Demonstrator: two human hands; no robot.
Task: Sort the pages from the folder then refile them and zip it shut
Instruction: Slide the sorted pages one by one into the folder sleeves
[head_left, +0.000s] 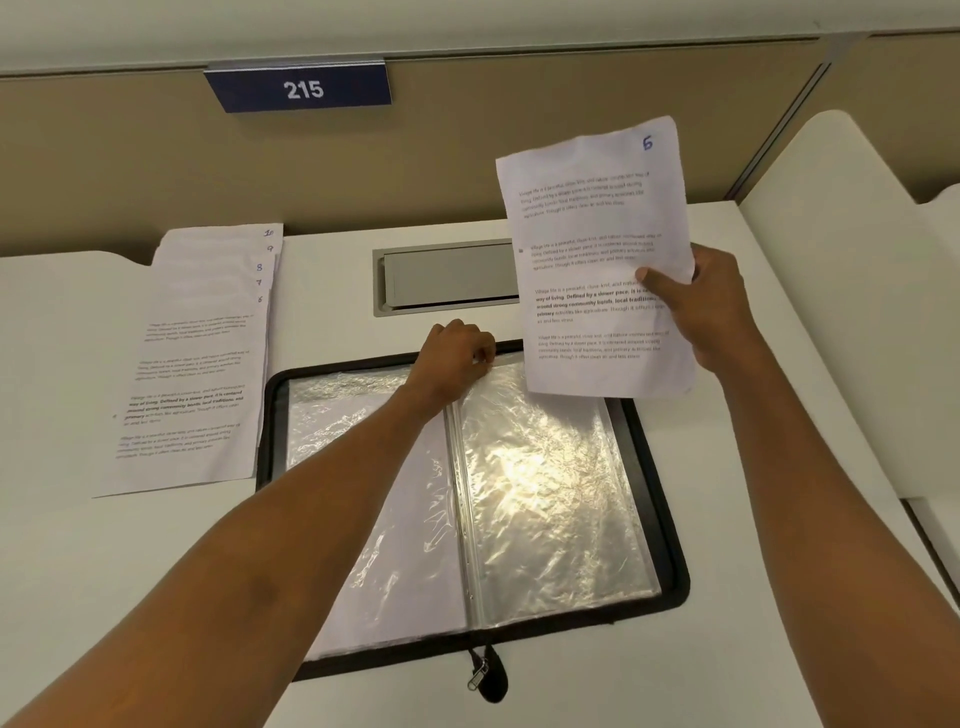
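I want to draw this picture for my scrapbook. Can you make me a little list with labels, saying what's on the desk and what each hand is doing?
folder: black, zip type, lying open on the white desk
sleeve: clear shiny plastic, right side of the folder
left hand: pinches the sleeve's top edge
right hand: holds a printed page marked 5 above the folder
stack: fanned pages left of the folder, corners showing 10, 9, 8, 7, 6
zip pull: at the folder's near edge
sign: reads 215, on the partition behind
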